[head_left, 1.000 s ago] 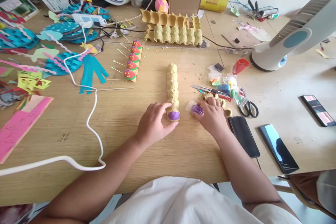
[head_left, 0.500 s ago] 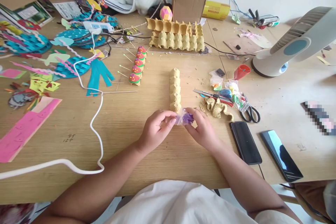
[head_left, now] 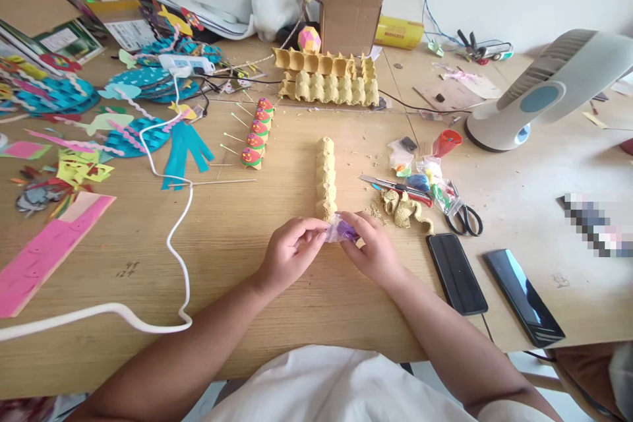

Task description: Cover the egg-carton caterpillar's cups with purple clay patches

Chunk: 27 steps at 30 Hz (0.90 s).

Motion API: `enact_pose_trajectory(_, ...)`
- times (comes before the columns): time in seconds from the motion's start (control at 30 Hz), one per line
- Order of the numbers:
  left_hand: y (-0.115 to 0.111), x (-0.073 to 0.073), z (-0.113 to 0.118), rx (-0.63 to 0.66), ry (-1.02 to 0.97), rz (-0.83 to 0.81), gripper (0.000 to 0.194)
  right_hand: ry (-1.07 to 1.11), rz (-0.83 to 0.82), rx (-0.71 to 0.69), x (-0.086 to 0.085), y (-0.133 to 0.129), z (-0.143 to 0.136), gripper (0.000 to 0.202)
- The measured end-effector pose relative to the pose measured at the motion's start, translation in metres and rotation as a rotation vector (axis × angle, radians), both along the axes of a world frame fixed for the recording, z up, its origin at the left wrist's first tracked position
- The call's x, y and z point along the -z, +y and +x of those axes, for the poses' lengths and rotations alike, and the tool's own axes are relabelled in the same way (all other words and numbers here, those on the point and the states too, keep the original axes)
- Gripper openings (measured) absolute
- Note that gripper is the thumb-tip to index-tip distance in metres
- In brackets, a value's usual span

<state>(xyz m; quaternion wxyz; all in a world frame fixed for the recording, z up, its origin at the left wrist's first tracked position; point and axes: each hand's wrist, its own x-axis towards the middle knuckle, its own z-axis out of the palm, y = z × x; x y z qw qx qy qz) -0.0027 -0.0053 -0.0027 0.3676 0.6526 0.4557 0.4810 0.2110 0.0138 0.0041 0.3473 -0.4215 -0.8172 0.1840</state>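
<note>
Tabletop (head_left: 227, 231), left hand (head_left: 287, 254), right hand (head_left: 373, 250), angled inward, pinching purple packet (head_left: 346, 231)

Free tabletop (head_left: 289, 194) left of carton strip (head_left: 326, 175)

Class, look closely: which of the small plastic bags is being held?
The purple-filled bag, held between the left hand and right hand; the other bags lie near the scissors.

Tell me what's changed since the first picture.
The right hand has brought the bag of purple material leftward to the near end of the plain carton strip. The left hand has left that end and now pinches the bag's left edge. The red-and-green strip and fan stayed put.
</note>
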Motion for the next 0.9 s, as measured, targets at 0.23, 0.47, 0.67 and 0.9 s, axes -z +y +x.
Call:
enact_pose_trajectory(0.23, 0.0022, 0.0002, -0.0001, 0.076, -0.093, -0.109, 0.019, 0.027, -0.020, -0.025, -0.0029, 0.0008, -0.0005, 0.044)
enact_pose_trajectory(0.47, 0.0035, -0.0022, 0.0020, 0.084, -0.224, -0.229, 0.024, 0.051, -0.013, -0.035, 0.0000, 0.0038, 0.0005, 0.041)
enact_pose_trajectory(0.67, 0.0058, 0.0018, -0.0008, 0.099, -0.165, -0.225, 0.023, 0.037, -0.010, -0.045, 0.0011, 0.0057, 0.0010, 0.039)
enact_pose_trajectory(0.9, 0.0066, 0.0053, -0.0005, 0.149, -0.179, -0.299, 0.024, 0.048, -0.027, -0.055, 0.0044, 0.0063, 0.0025, 0.041)
